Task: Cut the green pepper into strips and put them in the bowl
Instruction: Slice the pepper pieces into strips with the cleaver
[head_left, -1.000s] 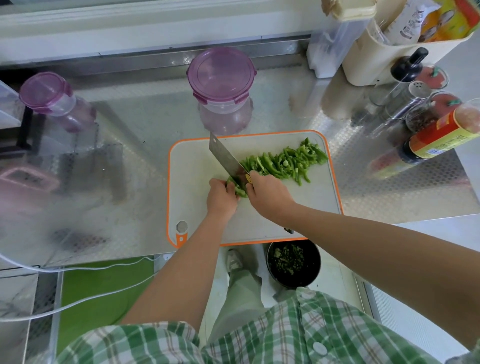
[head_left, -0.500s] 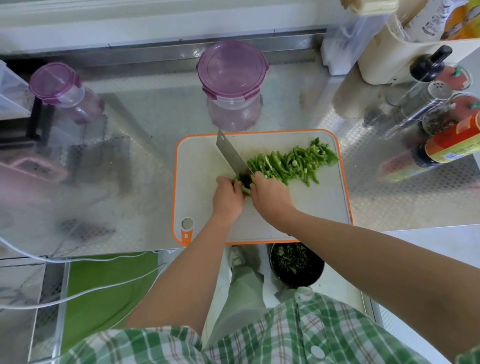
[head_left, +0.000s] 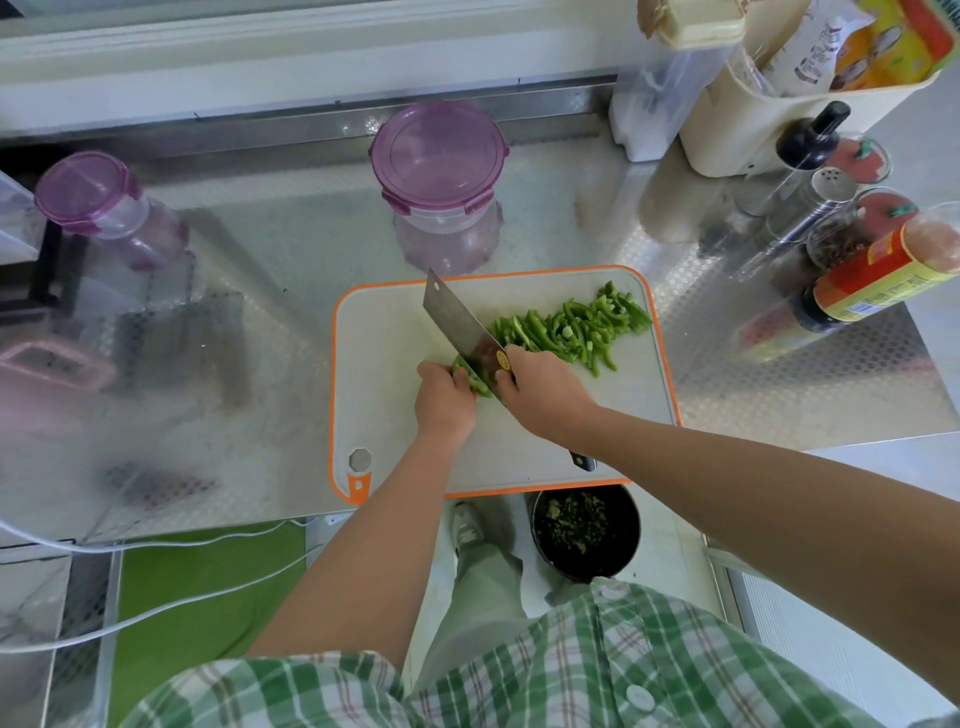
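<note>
Working on a shiny dimpled steel bench (head_left: 260, 291), broad enough to keep the seasoning bottles (head_left: 878, 280) well off at the far right. Set at its near edge, a white plastic cutting board with an orange rim (head_left: 395, 332), close in for a short reach and a steady downward chop. Just behind the board, a clear round tub with a purple clip lid (head_left: 439, 156), closed and out of the blade's path. Below the near edge, on a lower level, a dark round bowl (head_left: 626, 545) with green bits inside; probably parked there to catch what gets swept off, though impossible to tell whether meant for strips or scraps. Lying right of the blade, a loose heap of cut green pepper strips (head_left: 571, 325), clear of the next cut and not yet in any bowl. Slanting across the board, a broad steel cleaver (head_left: 457, 317), blade against the pepper. Right hand (head_left: 545, 395) wrapped round the handle up near the blade, likely for control. Left hand (head_left: 447, 400) curled over the uncut dark green pepper piece (head_left: 475, 382), pinning it just beside the blade. Slicing apparently near its end, judging by how little remains under the fingers.
</note>
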